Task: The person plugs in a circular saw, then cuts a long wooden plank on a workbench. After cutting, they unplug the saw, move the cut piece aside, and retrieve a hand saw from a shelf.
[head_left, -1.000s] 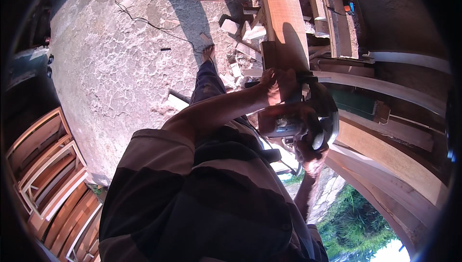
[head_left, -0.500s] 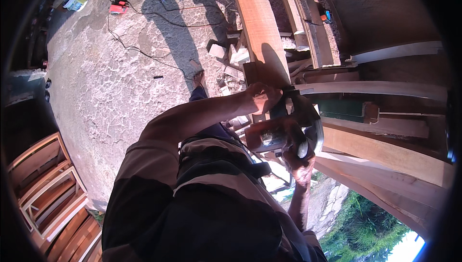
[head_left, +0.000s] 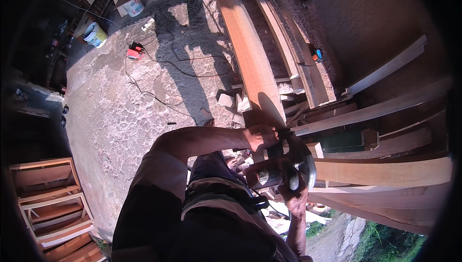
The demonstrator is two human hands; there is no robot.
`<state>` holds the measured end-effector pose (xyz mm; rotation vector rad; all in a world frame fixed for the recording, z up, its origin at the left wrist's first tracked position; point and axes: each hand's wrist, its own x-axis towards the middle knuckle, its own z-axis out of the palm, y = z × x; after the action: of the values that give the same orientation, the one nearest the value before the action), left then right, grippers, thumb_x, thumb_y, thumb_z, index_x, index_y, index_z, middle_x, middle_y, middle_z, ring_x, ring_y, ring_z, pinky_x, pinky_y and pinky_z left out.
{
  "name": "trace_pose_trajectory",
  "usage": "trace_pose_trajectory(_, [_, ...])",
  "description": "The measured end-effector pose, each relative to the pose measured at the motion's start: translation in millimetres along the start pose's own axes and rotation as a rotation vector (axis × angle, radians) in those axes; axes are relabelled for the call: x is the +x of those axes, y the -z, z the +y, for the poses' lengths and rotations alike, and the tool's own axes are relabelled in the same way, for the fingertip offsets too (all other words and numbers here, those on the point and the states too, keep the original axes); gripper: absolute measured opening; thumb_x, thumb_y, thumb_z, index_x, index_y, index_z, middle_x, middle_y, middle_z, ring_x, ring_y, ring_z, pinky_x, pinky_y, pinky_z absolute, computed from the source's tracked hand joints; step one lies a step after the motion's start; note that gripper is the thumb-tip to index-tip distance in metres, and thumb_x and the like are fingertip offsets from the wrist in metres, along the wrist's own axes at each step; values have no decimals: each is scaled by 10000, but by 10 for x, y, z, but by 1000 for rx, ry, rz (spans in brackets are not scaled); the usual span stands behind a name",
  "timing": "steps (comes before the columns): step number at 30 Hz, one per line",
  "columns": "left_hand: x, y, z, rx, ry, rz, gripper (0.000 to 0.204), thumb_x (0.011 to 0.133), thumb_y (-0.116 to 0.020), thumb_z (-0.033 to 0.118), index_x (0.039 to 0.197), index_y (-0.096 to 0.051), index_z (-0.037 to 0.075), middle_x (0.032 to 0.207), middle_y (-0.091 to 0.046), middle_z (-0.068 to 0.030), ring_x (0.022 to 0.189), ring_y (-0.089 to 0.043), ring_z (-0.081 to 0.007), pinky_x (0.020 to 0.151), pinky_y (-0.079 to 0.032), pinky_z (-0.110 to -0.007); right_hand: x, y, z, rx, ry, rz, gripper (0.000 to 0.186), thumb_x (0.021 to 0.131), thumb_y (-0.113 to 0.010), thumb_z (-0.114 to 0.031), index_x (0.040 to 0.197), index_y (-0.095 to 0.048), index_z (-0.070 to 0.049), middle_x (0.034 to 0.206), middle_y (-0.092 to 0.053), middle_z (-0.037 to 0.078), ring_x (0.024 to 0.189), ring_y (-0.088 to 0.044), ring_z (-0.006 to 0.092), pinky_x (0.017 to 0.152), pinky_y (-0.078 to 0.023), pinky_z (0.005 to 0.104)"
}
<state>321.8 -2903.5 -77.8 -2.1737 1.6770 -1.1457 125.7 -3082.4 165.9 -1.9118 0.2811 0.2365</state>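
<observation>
In my right hand (head_left: 294,192) is the rear handle of a dark circular saw (head_left: 263,174), with the fingers wrapped round it. Its cylindrical motor housing points left and its rounded guard faces right. The saw is at the near end of a long wooden board (head_left: 248,45) that runs away from me. My left hand (head_left: 262,137) is closed at the front of the saw, over the board's left edge; what its fingers grip is hidden. The shadow of my head falls on the board just beyond that hand.
Several planks (head_left: 385,173) lie stacked at the right, around a green piece (head_left: 344,141). Offcuts (head_left: 225,99) litter the ground left of the board. A black cord (head_left: 159,98) trails from a red tool (head_left: 135,53). Wooden frames (head_left: 55,214) stand at the lower left.
My view has tilted up, so the board, cord and buckets sit lower and more to the right in the picture. Both hands keep their places at the saw.
</observation>
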Motion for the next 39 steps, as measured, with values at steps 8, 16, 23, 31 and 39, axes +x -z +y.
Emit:
trace_pose_trajectory(8, [-164,302,-1085,-578,242,-549,989,581,-789,297,1459,-393,70,1548,-361,-118,1477,-274,-320,1218,-236,-447,4,-20,78,-92,87,105,454,754,-762,-96,1180,-619,-33,972,-705,83,863,-664,188,787,-536,343])
trace_pose_trajectory(16, [-166,26,-1317,-499,100,-565,473,929,-513,195,1348,-506,-25,1424,-505,-201,1391,-427,-352,1187,-328,-424,-6,-5,63,-123,46,71,352,795,-788,-135,1092,-650,-8,825,-680,79,733,-620,159,687,-518,323])
trace_pose_trajectory(23, [-126,106,-1354,-490,68,-630,582,885,-554,175,1406,-448,-61,1508,-392,-263,1426,-362,-410,1125,-423,-443,-87,15,108,-27,6,82,282,820,-781,-113,1045,-653,-1,808,-667,57,727,-589,135,671,-501,319])
trace_pose_trajectory(31, [-99,144,-1319,-532,107,-647,831,715,-709,203,1406,-397,-138,1509,-339,-345,1410,-369,-454,1048,-494,-455,-100,51,73,9,-85,45,308,809,-777,-80,1084,-661,-5,819,-671,42,730,-598,122,686,-505,295])
trace_pose_trajectory(39, [-75,113,-1304,-406,43,-608,932,605,-767,268,1400,-440,-91,1480,-394,-292,1386,-408,-384,1147,-374,-463,-81,55,0,-102,-19,62,319,810,-771,-94,1092,-652,-4,818,-674,53,744,-603,126,693,-509,306])
